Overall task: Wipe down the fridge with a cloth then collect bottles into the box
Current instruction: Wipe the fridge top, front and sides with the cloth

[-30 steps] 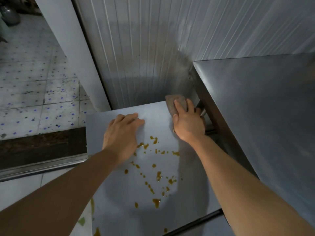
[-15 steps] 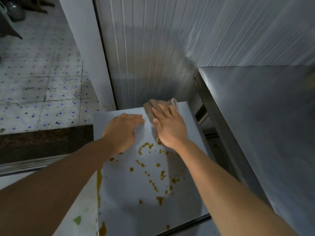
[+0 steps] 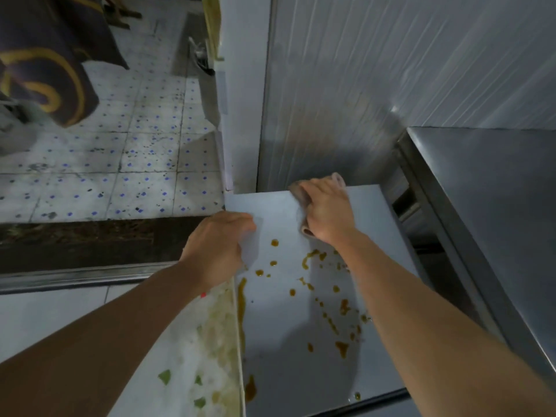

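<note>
The white fridge top [image 3: 279,341] fills the lower middle, spattered with several orange-brown drips [image 3: 343,308]. My right hand [image 3: 328,212] presses a brownish cloth [image 3: 301,194] flat against the far edge of that top, near the ribbed wall. My left hand [image 3: 216,245] rests palm-down at the top's left edge, fingers curled over the corner, holding nothing. Sticky streaks and green flecks [image 3: 216,341] run down the fridge's left side. No bottles or box are in view.
A stainless steel counter [image 3: 496,206] stands close on the right, with a dark gap between it and the fridge. A ribbed metal wall [image 3: 376,85] rises behind. To the left are a tiled floor [image 3: 120,164] and a dark patterned fabric [image 3: 45,70].
My right hand has slid the cloth left from the right rear corner, then back along the far edge. The view has tilted, showing more floor. My left hand has shifted to the left edge.
</note>
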`<state>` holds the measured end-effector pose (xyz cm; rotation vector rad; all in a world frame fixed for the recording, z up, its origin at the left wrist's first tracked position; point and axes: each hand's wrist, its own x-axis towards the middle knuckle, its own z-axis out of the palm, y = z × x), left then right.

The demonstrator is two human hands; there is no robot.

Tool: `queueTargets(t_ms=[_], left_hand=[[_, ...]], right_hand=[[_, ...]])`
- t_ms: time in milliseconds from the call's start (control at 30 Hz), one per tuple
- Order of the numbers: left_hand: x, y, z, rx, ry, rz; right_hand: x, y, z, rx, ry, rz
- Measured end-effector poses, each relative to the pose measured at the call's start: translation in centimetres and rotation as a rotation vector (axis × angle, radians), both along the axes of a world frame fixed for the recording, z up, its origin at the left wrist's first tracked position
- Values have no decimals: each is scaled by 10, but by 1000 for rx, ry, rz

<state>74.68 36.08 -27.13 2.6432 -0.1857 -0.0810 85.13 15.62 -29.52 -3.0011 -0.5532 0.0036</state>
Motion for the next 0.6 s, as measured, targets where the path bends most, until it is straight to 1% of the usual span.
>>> queueTargets(t_ms=[67,167,233,300,367,433,600], left_hand=[[-8,10,1,-31,3,9],[-19,27,5,-27,1,144],[-24,38,8,-16,26,240],[-27,48,9,9,53,289],[-32,53,11,11,76,309],[-38,55,13,4,90,302],[-46,55,22,-34,69,232]], right_hand=[[-9,30,-2,72,-10,68],[-21,72,-5,149,-15,165],[-27,94,-4,144,11,214],[-28,107,1,124,42,248],[-28,108,3,97,78,276],[-36,105,1,85,51,324],[-100,91,-1,103,69,384]])
